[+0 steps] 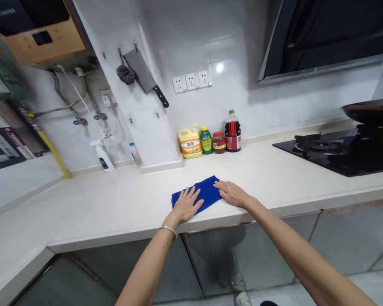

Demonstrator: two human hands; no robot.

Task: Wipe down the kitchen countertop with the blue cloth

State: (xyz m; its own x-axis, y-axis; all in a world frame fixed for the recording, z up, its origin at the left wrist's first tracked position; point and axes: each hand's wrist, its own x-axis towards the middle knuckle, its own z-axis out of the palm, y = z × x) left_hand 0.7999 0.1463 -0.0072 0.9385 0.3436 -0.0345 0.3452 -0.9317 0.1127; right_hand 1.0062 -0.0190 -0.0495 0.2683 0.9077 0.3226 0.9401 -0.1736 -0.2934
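A blue cloth (207, 193) lies folded flat on the white countertop (115, 204), close to its front edge. Spread over the cloth's left part is my left hand (187, 206), palm down with the fingers apart; a silver bangle circles that wrist. My right hand (232, 193) rests at the cloth's right end, fingers stretched out and their tips touching the fabric. Neither hand is wrapped around anything. The undersides of both palms are hidden.
Along the wall stand a yellow detergent jug (190, 144), a green bottle (206, 140), a red-lidded jar (218, 143) and a dark sauce bottle (232, 132). A white spray bottle (104, 158) is at left. A cleaver (142, 70) hangs above; a gas stove (332, 148) is at right.
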